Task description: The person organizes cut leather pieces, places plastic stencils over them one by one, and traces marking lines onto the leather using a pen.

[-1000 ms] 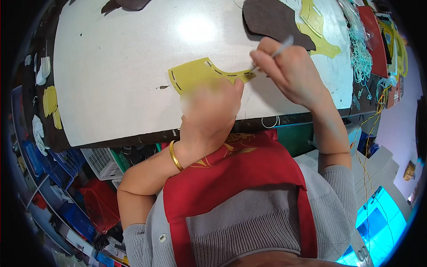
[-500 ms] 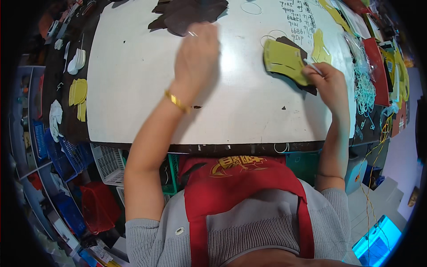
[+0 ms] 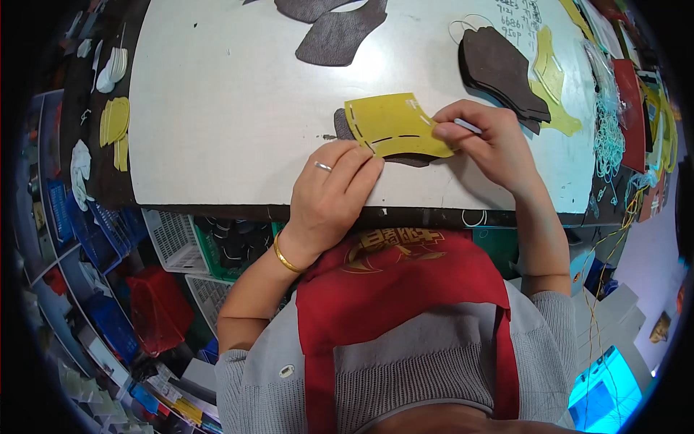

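Note:
A yellow template point(image 3: 390, 123) with dark slots lies over a dark brown leather piece point(image 3: 407, 160) near the table's front edge. The leather shows past the template's left and lower edges. My left hand point(image 3: 336, 184), wearing a ring, pinches their lower left corner. At the template's right end, my right hand point(image 3: 495, 141) grips its edge between thumb and fingers. A slim whitish pen-like tool point(image 3: 468, 126) is also tucked in that hand; its tip is hidden. Beyond my right hand lies a stack of dark leather pieces point(image 3: 499, 69).
More dark leather pieces point(image 3: 343, 32) are spread at the far middle of the white tabletop point(image 3: 231, 123). Other yellow templates point(image 3: 549, 69) lie at right, beside tangled pale green cord point(image 3: 609, 141). Yellow pieces point(image 3: 116, 121) and a white glove point(image 3: 80, 170) rest on the left edge.
The yellow template has come from the stack at right to the middle, onto a leather piece. My left hand has come back from the far leather pile to the template's corner.

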### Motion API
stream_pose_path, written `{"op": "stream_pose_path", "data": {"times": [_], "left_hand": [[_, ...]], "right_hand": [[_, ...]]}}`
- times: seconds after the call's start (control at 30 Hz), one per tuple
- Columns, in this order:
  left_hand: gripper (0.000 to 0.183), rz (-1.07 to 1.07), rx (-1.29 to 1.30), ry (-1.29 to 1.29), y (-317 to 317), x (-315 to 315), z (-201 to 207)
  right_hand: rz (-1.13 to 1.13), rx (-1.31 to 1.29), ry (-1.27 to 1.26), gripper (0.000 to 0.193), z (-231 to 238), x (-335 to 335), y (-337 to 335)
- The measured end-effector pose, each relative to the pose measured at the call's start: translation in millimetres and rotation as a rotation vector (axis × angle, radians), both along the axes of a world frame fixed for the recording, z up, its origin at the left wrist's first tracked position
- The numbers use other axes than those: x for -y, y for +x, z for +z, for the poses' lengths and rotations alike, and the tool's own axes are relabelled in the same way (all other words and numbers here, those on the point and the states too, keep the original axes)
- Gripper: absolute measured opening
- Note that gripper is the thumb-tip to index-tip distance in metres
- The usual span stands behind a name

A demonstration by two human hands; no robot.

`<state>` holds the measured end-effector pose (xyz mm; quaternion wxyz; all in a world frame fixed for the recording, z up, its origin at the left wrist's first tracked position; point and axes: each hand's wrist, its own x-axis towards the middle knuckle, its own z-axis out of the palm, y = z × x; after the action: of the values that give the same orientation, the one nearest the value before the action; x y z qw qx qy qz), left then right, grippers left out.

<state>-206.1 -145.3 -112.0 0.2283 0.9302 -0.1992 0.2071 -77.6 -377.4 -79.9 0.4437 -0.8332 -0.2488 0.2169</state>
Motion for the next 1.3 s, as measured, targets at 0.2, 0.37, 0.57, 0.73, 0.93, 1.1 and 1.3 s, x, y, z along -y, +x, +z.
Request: {"op": "stream_pose_path", "data": {"times": [0.2, 0.37, 0.57, 0.73, 0.93, 1.1, 1.3], "left_hand": [[0.027, 0.064, 0.0, -0.047, -9, -3, -14], [0.035, 0.073, -0.064, 0.062, -8, 2, 2], [0.047, 0.066, -0.149, 0.292, -5, 8, 11], [0.05, -0.007, -0.17, 0.376, -1, 14, 19], [0.046, -0.008, -0.146, 0.367, -5, 22, 14], [0.042, -0.041, -0.051, 0.371, -9, 35, 7], [0.035, -0.018, -0.059, 0.321, -16, 37, -2]], "right_hand": [[0.046, 0.163, -0.195, 0.018, -10, -17, -21], [0.137, 0.352, -0.262, 0.02, -12, -15, -23], [-0.025, 0.043, -0.132, 0.026, -8, 9, -5], [-0.094, 0.291, -0.217, 0.022, -12, 12, -24], [0.03, 0.528, -0.184, 0.017, -8, 13, -20], [0.086, 0.775, -0.064, 0.016, 14, -9, 2], [0.403, 0.243, -0.004, 0.026, 9, -81, -9]]}}
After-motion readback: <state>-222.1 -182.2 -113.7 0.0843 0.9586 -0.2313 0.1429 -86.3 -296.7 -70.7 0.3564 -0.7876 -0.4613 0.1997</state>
